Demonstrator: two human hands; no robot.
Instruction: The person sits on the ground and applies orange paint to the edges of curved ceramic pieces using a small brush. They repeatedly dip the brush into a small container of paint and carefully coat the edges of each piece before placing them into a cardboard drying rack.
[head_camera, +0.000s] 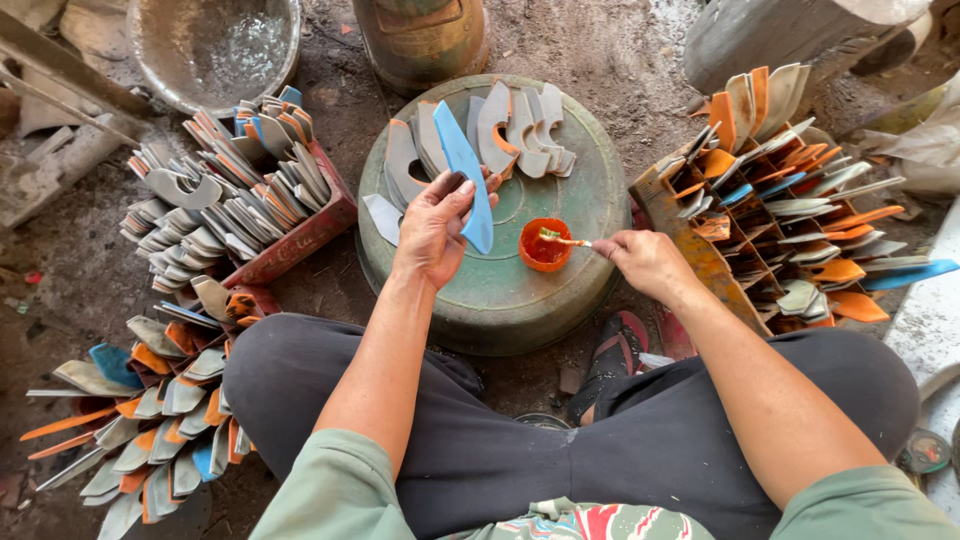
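Down on the dirt floor (90, 290), the biggest thing in front of the seated person is the overturned green basin (560, 290), round and scuffed, serving as a work surface between the knees. To the person's right, a wooden rack (690, 240) bristles with curved sole-shaped pieces, grey, orange and a few blue, standing on edge in rows. To the left, a red crate (300, 235) is packed tight with more grey pieces, and nearer the left knee another fan of grey and orange pieces (150, 420) spreads across the ground. On the far side of the basin lies a small row of grey curved pieces (520, 130), overlapping one another.

Now the hands. The left hand (432, 225) is closed around a long blue piece (465, 175), thumb and fingers wrapped at its lower half, holding it tilted above the basin top. The right hand (645, 262) pinches a thin brush (565, 240) between fingertips, a firm closed grip, its tip dipped over the little orange cup (545, 245). That cup sits on the basin, just beside the blue piece, between the two hands.
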